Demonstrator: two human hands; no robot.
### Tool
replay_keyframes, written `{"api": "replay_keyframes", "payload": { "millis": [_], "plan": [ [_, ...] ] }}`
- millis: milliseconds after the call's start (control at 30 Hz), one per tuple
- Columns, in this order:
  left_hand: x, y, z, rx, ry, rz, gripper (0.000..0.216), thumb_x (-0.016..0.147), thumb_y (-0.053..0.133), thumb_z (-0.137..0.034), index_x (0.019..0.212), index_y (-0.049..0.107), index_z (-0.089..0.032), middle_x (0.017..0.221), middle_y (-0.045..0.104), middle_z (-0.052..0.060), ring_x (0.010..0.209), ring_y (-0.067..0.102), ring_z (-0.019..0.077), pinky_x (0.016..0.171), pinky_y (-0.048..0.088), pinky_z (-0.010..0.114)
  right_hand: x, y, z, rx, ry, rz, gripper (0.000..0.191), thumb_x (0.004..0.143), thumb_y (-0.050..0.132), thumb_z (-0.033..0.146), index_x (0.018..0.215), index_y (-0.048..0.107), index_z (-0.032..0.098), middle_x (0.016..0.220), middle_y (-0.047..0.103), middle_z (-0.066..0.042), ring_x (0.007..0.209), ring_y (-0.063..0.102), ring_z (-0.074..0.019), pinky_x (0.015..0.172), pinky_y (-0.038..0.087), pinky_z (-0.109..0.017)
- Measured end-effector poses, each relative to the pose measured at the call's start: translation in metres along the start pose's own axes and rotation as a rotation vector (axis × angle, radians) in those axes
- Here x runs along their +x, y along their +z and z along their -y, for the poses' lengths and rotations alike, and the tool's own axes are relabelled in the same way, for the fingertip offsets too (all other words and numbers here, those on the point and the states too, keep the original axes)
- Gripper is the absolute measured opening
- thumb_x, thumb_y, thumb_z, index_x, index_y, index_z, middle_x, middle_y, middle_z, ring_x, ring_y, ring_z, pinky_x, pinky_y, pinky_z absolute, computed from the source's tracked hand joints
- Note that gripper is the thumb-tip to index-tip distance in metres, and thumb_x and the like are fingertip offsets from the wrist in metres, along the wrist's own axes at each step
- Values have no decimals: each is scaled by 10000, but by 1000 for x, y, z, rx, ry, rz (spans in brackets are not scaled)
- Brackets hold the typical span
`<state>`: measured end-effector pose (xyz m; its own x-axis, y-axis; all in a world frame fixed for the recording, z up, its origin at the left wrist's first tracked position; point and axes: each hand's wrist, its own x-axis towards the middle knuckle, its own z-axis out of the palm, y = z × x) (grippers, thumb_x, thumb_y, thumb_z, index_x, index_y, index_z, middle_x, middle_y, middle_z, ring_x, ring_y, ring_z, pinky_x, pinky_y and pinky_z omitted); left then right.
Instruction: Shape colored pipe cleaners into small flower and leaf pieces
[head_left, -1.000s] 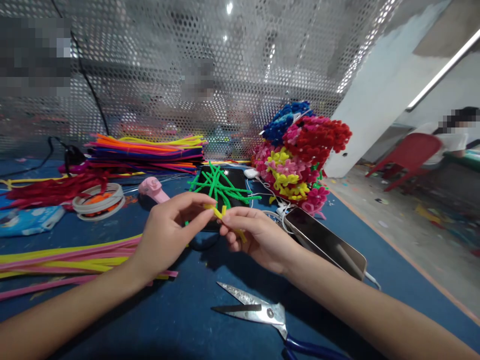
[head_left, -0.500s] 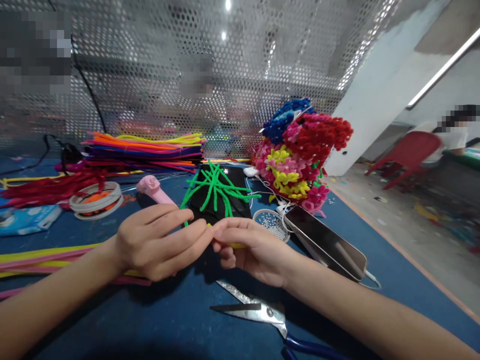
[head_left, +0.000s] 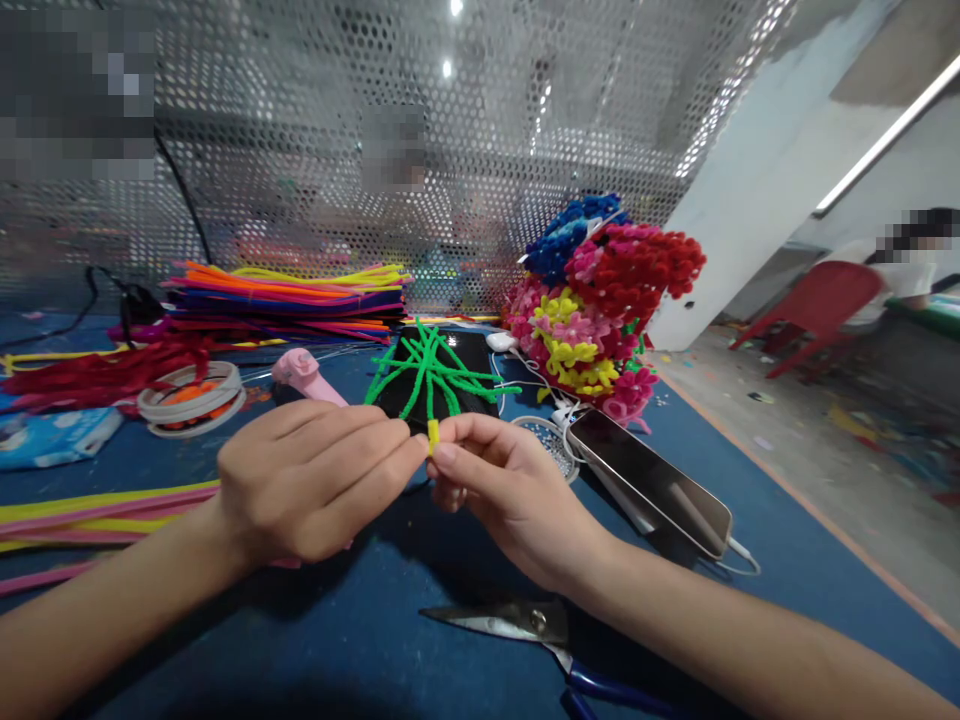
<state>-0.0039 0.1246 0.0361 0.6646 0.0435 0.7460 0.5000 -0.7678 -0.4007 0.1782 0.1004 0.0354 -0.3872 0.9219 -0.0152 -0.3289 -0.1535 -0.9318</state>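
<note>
A short piece of yellow pipe cleaner (head_left: 433,436) stands up between my fingertips, over the middle of the table. My right hand (head_left: 510,480) pinches it between thumb and index finger. Closed and seen from the back, my left hand (head_left: 322,480) presses its fingertips against the same yellow piece; its thumb is mostly hidden. Just beyond the hands, green pipe cleaners (head_left: 431,370) fan out over a black object (head_left: 480,350). Nearer to me lie scissors (head_left: 517,622) with dark blue handles, apart from both hands.
A phone (head_left: 652,480) with a white cable lies at right, beside a round dish of small beads (head_left: 551,440). Fuzzy flowers (head_left: 600,310) are heaped behind. Pipe cleaner bundles (head_left: 285,300), white tape rolls (head_left: 191,400) and a pink object (head_left: 307,375) are at left. A perforated metal panel (head_left: 315,200) rises behind.
The yellow piece, mostly hidden before, now shows upright between the fingertips. My right thumb and index finger have shifted around it, and the hands have risen slightly.
</note>
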Motion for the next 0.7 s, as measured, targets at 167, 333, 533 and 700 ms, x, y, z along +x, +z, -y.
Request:
{"api": "replay_keyframes", "payload": {
  "millis": [167,333,533,700],
  "plan": [
    [17,-3,-17,-360,-504,160,91,762,531,-175,794,602,-222,701,654,-14,613,605,118,563,442,214,-5,-10,5,-604,-434,-48,60,803,522,228,771,559,193,723,578,-16,658,514,-105,620,429,-249],
    [33,-10,-23,-1097,-984,492,163,786,481,-258,659,555,-189,507,588,-21,444,530,103,397,386,182,1,-37,20,-1139,-698,371,150,814,485,254,833,633,238,849,641,-56,770,547,-163,700,427,-332],
    [24,5,-14,-1303,-1183,633,260,791,465,-334,606,551,-174,459,555,-7,382,483,97,357,354,188,9,-43,31,-1087,-456,430,122,726,621,338,837,658,300,864,650,-12,803,559,-150,672,433,-291],
    [1,6,2,-428,-517,170,126,765,559,-250,864,635,-261,788,669,2,733,621,156,628,489,268,19,-36,28,-552,-151,3,310,755,546,459,887,620,188,853,636,-40,793,585,-133,707,450,-263]
  ]
}}
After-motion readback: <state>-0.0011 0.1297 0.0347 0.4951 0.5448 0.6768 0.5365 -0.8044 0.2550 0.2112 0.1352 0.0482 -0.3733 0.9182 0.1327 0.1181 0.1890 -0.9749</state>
